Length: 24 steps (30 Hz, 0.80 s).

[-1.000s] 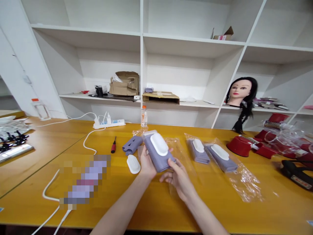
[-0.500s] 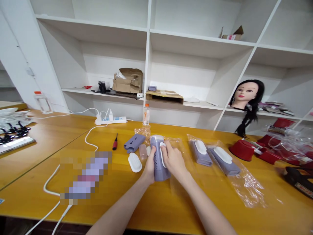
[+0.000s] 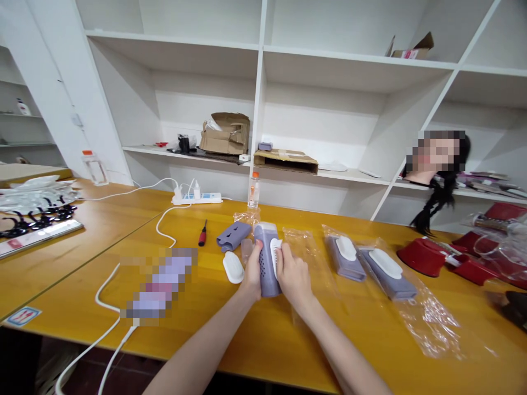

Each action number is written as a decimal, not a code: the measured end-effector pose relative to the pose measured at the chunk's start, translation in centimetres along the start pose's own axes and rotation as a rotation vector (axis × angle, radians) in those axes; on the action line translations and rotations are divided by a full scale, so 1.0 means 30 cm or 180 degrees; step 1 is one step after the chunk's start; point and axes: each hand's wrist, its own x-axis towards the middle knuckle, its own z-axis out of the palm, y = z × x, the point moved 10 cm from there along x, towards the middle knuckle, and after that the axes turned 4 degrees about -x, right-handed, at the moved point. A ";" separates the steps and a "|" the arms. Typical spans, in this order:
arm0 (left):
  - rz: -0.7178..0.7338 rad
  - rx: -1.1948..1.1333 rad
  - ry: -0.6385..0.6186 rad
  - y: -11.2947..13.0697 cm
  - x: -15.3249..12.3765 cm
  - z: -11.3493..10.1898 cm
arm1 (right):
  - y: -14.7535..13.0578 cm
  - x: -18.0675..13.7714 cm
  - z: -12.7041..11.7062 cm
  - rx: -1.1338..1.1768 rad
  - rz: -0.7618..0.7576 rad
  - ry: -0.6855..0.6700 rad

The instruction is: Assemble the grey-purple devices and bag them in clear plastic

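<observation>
My left hand (image 3: 251, 277) is wrapped round the left side of a purple-grey plastic box (image 3: 269, 284), which stands tilted over the table and has rows of small holes in its side. The fingers of my right hand (image 3: 295, 277) pinch a white ribbed piece (image 3: 275, 247) against the box's right face. Just left of the box lie a loose white oval piece (image 3: 233, 267), a small translucent part (image 3: 246, 249) and a flat purple-grey part with cutouts (image 3: 234, 236). My fingers hide part of the white ribbed piece.
Two similar purple-grey boxes with white oval pieces, one nearer (image 3: 389, 274) and one farther (image 3: 345, 258), lie on plastic bags to the right. A red-handled screwdriver (image 3: 202, 235), a pixelated phone-like object (image 3: 160, 285) with white cables, and a power strip (image 3: 197, 198) are leftward. Red items (image 3: 422, 259) sit far right.
The view has shifted, so most things appear farther right. The white ribbed piece under my right hand now sits at a different angle, with its ribbed edge showing.
</observation>
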 end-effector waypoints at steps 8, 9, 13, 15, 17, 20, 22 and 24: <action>-0.0026 0.0076 -0.0260 0.018 0.015 0.039 | 0.006 0.020 -0.053 0.0700 -0.0060 0.0326; 0.0015 0.0087 -0.0257 0.020 0.015 0.039 | 0.008 0.019 -0.051 0.0810 -0.0047 0.0369; 0.0176 0.0124 -0.0159 0.030 0.009 0.030 | 0.005 0.009 -0.044 0.1127 -0.0138 0.0665; 0.0284 0.0158 -0.0068 0.037 0.005 0.022 | 0.025 0.013 -0.047 0.1289 -0.0070 0.0834; 0.0339 0.0220 0.0020 0.039 0.002 0.013 | 0.079 0.027 -0.052 0.1502 0.0188 0.0946; 0.0143 0.0213 -0.0060 0.022 0.001 0.015 | 0.198 0.048 -0.083 0.1585 0.0689 0.1165; 0.0045 0.0083 -0.0202 0.022 0.000 0.024 | 0.259 0.067 -0.092 0.1142 0.0856 0.1046; 0.0019 -0.0068 -0.0279 0.035 0.001 0.025 | 0.298 0.090 -0.043 0.0424 0.0904 0.0432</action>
